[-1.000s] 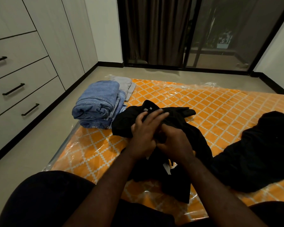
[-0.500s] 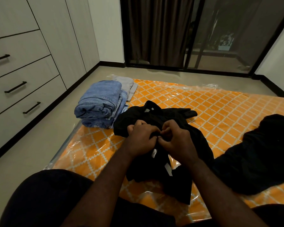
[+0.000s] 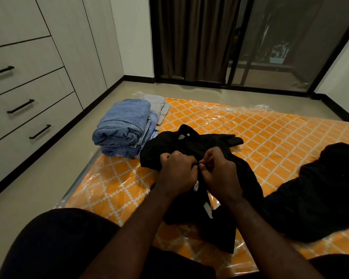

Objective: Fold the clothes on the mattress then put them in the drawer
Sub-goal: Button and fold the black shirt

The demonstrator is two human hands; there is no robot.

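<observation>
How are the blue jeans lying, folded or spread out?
Folded: the blue jeans sit as a compact stack of doubled layers, with rounded fold edges showing, by the left edge of the mattress.

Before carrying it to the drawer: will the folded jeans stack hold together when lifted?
The jeans stack looks thick denim, so probably heavy and fairly stiff. Its layers lie unevenly, so they may slide apart unless supported underneath.

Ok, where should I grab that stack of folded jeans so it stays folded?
Probably at the thick rounded fold end of the folded jeans nearest you: come from there, fingers under the bottom pair, thumbs on top. The loose layered edges face the black shirt and would likely splay.
</observation>
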